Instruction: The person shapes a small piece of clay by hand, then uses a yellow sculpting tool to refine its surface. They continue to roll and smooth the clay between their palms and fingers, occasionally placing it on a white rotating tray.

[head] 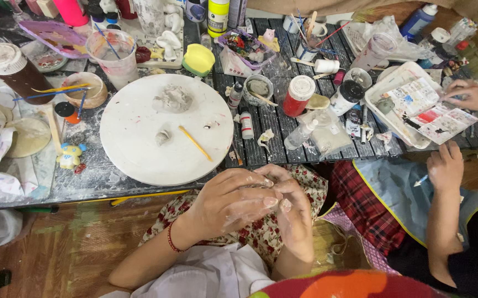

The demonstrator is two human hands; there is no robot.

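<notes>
My left hand (229, 203) and my right hand (294, 216) are pressed together over my lap, both dusted with pale clay. A small lump of grey clay (262, 182) shows between the fingertips, mostly hidden by the fingers. A red string bracelet (171, 240) circles my left wrist. In front of me on the table lies a round white board (139, 149) with two grey clay pieces (173, 99) and a yellow stick (195, 143) on it.
A second person sits at my right, hands (446, 164) near a white paint-stained tray (402, 124). Paint bottles, a red jar (297, 96), a brown jar (15, 72), cups with brushes and a small painted figure (70, 155) crowd the dark slatted table (272, 138).
</notes>
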